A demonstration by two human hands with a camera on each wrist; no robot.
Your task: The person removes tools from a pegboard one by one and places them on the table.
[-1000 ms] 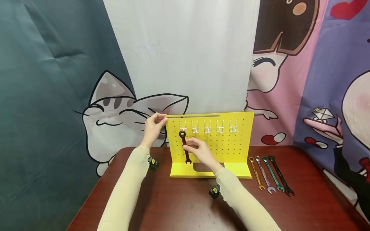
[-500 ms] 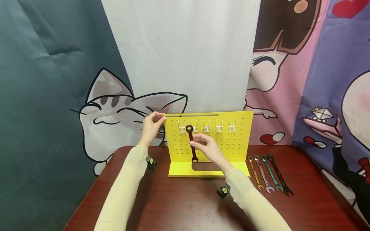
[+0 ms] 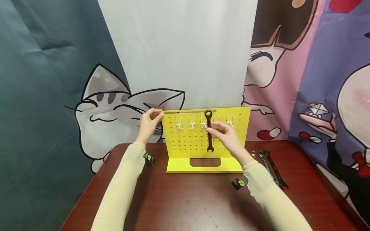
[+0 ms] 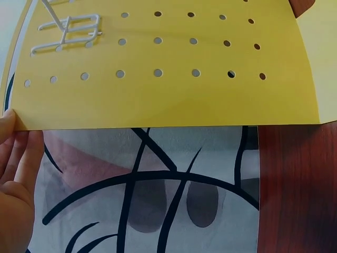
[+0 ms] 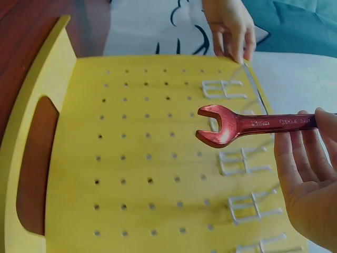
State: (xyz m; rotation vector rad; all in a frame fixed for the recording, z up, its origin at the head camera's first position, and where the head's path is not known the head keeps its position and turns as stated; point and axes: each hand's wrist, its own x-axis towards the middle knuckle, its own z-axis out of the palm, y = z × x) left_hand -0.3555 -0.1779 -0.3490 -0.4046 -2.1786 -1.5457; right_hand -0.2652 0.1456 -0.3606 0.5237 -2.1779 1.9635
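Note:
My right hand pinches a red combination wrench by its shaft, ring end up and open end down. The wrench stands upright in front of the yellow pegboard, near its middle hooks. In the right wrist view the wrench shows its open jaw and stamped lettering. At the pegboard's top left corner, my left hand pinches the edge between thumb and fingers. White wire hooks run in a row along the board's upper part; the wrench and right hand partly cover some of them.
Right of the board, a green wrench and a black wrench lie on the dark red table. A silver wrench end peeks out behind the right forearm. A printed cloth backdrop hangs behind the table.
My right hand has carried the red wrench rightward and up, from the leftmost hook to the board's middle. My left hand stays on the corner. The right forearm now covers the gold wrench.

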